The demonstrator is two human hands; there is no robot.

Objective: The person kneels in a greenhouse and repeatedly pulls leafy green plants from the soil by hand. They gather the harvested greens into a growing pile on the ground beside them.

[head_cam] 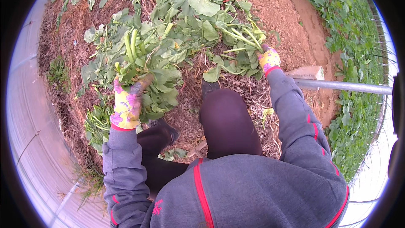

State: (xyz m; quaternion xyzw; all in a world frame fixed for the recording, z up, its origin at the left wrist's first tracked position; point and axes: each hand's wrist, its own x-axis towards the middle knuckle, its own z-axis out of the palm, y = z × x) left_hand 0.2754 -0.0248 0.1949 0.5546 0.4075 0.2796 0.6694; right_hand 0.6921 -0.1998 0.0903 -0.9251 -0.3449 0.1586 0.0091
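Observation:
A bunch of leafy green stems (161,85) is gripped in my left hand (128,101), which wears a yellow glove with pink flowers. Several thick cut stem ends (131,46) stick up above that hand. My right hand (268,57), in a matching glove, has its fingers around the base of some pale green stalks (245,38) at the right edge of the leaf pile. Between and beyond both hands spreads a heap of broad cut leaves (186,19), lying on dry plant litter. Part of each hand's grip is hidden by leaves.
A metal pipe (341,86) runs in from the right beside my right forearm, near a pale block (305,72). Bare reddish soil (281,15) lies beyond it, then a dense green crop row (348,38). Translucent plastic sheeting (34,95) rises at left. My shoe (209,88) rests on the litter.

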